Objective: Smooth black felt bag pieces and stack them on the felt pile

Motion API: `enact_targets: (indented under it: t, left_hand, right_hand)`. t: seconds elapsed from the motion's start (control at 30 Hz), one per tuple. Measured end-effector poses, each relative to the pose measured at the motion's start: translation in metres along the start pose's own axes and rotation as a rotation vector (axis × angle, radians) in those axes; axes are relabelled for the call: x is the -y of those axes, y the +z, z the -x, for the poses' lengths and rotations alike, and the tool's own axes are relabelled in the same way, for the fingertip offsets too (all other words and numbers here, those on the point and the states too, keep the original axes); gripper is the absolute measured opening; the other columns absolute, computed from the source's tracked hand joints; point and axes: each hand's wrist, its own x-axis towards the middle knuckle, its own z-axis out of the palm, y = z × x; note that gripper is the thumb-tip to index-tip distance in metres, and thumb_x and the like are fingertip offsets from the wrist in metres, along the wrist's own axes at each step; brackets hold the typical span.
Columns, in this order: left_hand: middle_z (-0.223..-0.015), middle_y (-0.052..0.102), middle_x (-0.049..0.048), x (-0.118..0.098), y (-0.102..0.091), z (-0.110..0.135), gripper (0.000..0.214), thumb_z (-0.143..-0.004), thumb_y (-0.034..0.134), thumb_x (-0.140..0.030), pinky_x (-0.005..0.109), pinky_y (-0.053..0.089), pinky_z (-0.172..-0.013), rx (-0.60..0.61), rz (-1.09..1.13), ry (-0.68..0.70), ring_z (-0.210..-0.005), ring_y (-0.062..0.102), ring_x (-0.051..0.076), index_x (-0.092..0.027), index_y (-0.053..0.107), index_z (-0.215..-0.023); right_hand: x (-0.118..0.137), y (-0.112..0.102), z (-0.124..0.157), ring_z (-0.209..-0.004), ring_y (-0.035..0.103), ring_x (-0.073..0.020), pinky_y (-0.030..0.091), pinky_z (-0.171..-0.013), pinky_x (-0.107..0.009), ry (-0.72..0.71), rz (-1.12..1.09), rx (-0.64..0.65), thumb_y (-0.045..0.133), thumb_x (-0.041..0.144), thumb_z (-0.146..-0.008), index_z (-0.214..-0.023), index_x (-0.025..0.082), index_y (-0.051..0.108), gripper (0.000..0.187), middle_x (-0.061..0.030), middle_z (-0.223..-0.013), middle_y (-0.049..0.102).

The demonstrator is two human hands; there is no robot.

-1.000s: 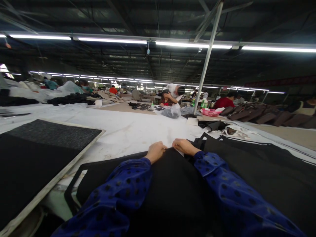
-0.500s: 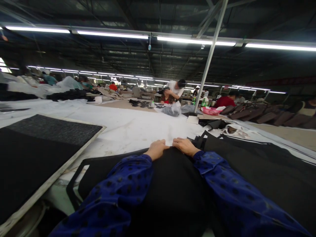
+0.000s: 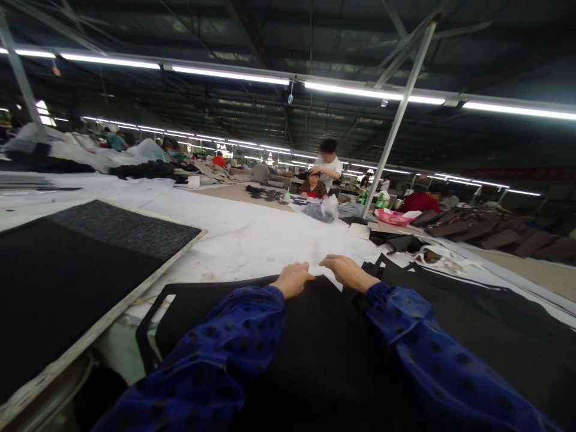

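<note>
A wide black sheet [image 3: 321, 348], perhaps fabric, covers the near part of the table in front of me. My left hand [image 3: 292, 279] is closed on its far edge, thumb and fingers pressed together. To the right, my right hand [image 3: 347, 272] is bent over the same edge with its fingers together. A white gap shows beneath that hand, beside the sheet's edge. What the right fingertips hold, if anything, is hidden. Blue dotted sleeves cover both of my forearms.
A black panel with a pale border [image 3: 90, 270] lies at left. More black sheets [image 3: 472, 324] spread out at right, with white scraps [image 3: 443, 258] behind them. Farther back are a slanted metal pole [image 3: 400, 123], a pink basin [image 3: 396, 217] and people at work.
My hands have moved slightly apart. The right hand has shifted right, and a white gap now shows under it. My view has turned a little to the left.
</note>
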Motion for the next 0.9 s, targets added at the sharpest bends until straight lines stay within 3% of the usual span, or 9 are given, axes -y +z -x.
enact_targets:
  t: [0.1, 0.23, 0.37, 0.5, 0.7, 0.9]
  left_hand:
    - [-0.100, 0.054, 0.0048, -0.001, -0.001, 0.000, 0.039, -0.083, 0.043, -0.010, 0.030, 0.043, -0.077, -0.005, 0.012, 0.002, -0.092, 0.053, 0.019, -0.031, 0.061, -0.111]
    - [-0.101, 0.058, 0.0049, 0.007, -0.009, 0.005, 0.034, -0.083, 0.045, -0.012, 0.029, 0.044, -0.076, 0.032, 0.054, -0.079, -0.095, 0.055, 0.020, -0.027, 0.062, -0.109]
    - [-0.098, 0.062, 0.0036, 0.028, -0.021, 0.027, 0.029, -0.080, 0.050, -0.013, 0.027, 0.044, -0.073, 0.067, 0.058, -0.149, -0.095, 0.056, 0.020, -0.025, 0.067, -0.100]
    - [-0.097, 0.063, 0.0024, 0.039, -0.030, 0.051, 0.027, -0.083, 0.048, -0.014, 0.026, 0.043, -0.072, 0.052, 0.018, -0.119, -0.093, 0.056, 0.019, -0.025, 0.069, -0.095]
    - [-0.092, 0.062, 0.0041, 0.037, -0.032, 0.059, 0.028, -0.084, 0.045, -0.011, 0.028, 0.041, -0.076, 0.023, -0.106, -0.001, -0.087, 0.055, 0.018, -0.024, 0.069, -0.091]
    - [-0.093, 0.061, 0.0050, 0.035, -0.034, 0.062, 0.028, -0.087, 0.043, -0.015, 0.027, 0.041, -0.072, 0.014, -0.114, -0.005, -0.087, 0.055, 0.018, -0.025, 0.069, -0.094]
  right_hand:
    - [0.009, 0.008, 0.001, -0.096, 0.058, -0.0164, 0.042, -0.085, -0.025, -0.066, -0.196, 0.003, 0.039, 0.000, -0.076, -0.112, 0.017, 0.063, 0.046, -0.0086, -0.106, 0.063]
    - [0.011, 0.021, 0.004, -0.091, 0.060, -0.0176, 0.044, -0.082, -0.027, -0.026, -0.243, -0.009, 0.038, 0.002, -0.080, -0.107, 0.015, 0.064, 0.040, -0.0104, -0.100, 0.064]
    - [0.005, 0.021, 0.005, -0.093, 0.060, -0.0184, 0.044, -0.083, -0.026, -0.042, -0.280, 0.004, 0.040, 0.003, -0.079, -0.103, 0.014, 0.066, 0.037, -0.0104, -0.102, 0.064]
    - [0.005, 0.019, 0.005, -0.097, 0.059, -0.0187, 0.044, -0.086, -0.026, -0.057, -0.301, 0.035, 0.039, 0.000, -0.074, -0.110, 0.014, 0.065, 0.047, -0.0103, -0.107, 0.063]
    - [0.021, 0.007, 0.003, -0.098, 0.058, -0.0179, 0.042, -0.084, -0.024, -0.056, -0.122, 0.161, 0.037, -0.003, -0.070, -0.127, 0.024, 0.055, 0.065, -0.0082, -0.109, 0.060]
    - [0.037, -0.015, -0.007, -0.087, 0.058, -0.0197, 0.042, -0.075, -0.029, -0.096, 0.107, 0.338, 0.042, 0.004, -0.077, -0.133, 0.032, 0.046, 0.063, -0.0090, -0.098, 0.059]
